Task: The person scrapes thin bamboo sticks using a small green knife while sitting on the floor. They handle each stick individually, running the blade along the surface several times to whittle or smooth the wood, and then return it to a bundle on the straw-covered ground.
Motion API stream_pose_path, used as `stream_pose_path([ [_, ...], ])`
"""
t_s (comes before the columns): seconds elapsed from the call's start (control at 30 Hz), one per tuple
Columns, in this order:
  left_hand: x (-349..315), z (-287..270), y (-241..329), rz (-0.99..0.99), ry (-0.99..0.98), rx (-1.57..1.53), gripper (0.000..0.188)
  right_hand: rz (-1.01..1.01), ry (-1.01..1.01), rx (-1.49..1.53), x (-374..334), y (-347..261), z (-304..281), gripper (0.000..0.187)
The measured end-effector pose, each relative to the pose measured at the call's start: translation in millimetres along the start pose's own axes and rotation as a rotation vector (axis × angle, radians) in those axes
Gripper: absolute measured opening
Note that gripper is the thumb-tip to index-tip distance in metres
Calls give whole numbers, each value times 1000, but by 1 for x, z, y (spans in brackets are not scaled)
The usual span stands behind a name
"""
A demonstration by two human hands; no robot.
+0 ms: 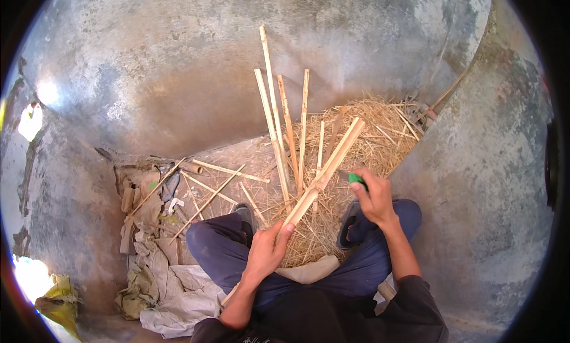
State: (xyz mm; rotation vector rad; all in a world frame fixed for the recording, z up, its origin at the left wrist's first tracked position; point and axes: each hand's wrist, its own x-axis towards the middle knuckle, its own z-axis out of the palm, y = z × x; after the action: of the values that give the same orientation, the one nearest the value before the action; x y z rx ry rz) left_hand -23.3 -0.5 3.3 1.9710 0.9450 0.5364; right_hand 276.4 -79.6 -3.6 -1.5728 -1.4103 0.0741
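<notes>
A split bamboo length (336,160) slants up and away from my lap, its hollow inner face showing and a node near its middle. My left hand (265,249) is closed round its near end, with the thumb along the edge. To the right of the node, my right hand (375,199) is closed on a green-handled knife (356,178). Its blade shows only faintly, pointing toward the bamboo; whether it touches cannot be made out. Beyond my hands, several thin bamboo strips (274,111) lean against the wall.
Straw-like shavings (380,126) heap at the back right and spread between my feet. Loose sticks (214,194) and cloth sacking (178,295) lie at the left. A grey curved wall (196,64) rises behind, with another wall (481,183) close at the right.
</notes>
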Motion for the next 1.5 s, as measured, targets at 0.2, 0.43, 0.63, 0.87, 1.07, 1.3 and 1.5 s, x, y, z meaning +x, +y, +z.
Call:
stream_pose_path([
  [0.2,1,4,0,20,-5,-29,41,-205,-15,-160,-10,0,16,31],
  [0.43,-1,6,-2,-47,-51,-83,42,-190,5,-138,-6,-7,23,28],
  [0.63,-7,6,-16,-77,-76,-96,49,-114,24,-238,6,16,14,30],
  [0.87,-44,-9,-41,-169,-190,-166,47,319,195,-407,53,74,-46,39],
  [1.07,-21,-14,-51,-282,-143,-405,50,253,-61,-404,41,47,-38,35],
  [1.3,-7,0,-58,-239,-121,-315,49,51,-150,-142,24,7,9,35],
  [1.5,-9,7,-25,-121,12,-7,44,-118,-109,-42,0,-6,43,30],
])
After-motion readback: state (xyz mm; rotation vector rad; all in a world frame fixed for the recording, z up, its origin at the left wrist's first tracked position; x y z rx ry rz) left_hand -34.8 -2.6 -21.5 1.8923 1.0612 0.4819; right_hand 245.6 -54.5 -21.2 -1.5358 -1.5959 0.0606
